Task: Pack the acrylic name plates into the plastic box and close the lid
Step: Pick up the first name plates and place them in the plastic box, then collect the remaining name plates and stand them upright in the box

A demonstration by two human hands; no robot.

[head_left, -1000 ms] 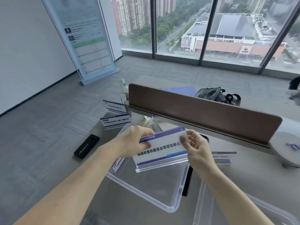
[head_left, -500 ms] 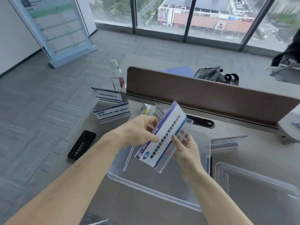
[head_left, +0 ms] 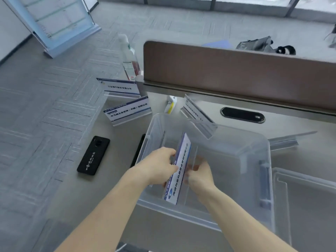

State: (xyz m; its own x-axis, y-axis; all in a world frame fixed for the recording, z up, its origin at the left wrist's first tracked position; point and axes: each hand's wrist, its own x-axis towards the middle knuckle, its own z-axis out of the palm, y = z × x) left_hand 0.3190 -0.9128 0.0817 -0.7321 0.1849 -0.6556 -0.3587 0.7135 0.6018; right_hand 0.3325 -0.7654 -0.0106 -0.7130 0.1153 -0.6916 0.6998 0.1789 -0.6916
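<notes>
A clear plastic box stands on the desk in front of me. Both hands are inside it, holding one acrylic name plate on edge, its long side pointing away from me. My left hand grips the plate's left face and my right hand its right face. More name plates stand outside the box: two at the desk's left end, one behind the box and one to its right. The clear lid lies flat to the right of the box.
A black phone lies on the desk left of the box, with a thin black item against the box wall. A brown divider panel runs along the desk's back, with a bottle at its left end and a black cable grommet.
The plate was held flat above the box, then turned on edge and lowered into it with both hands. The view has tilted down toward the desk.
</notes>
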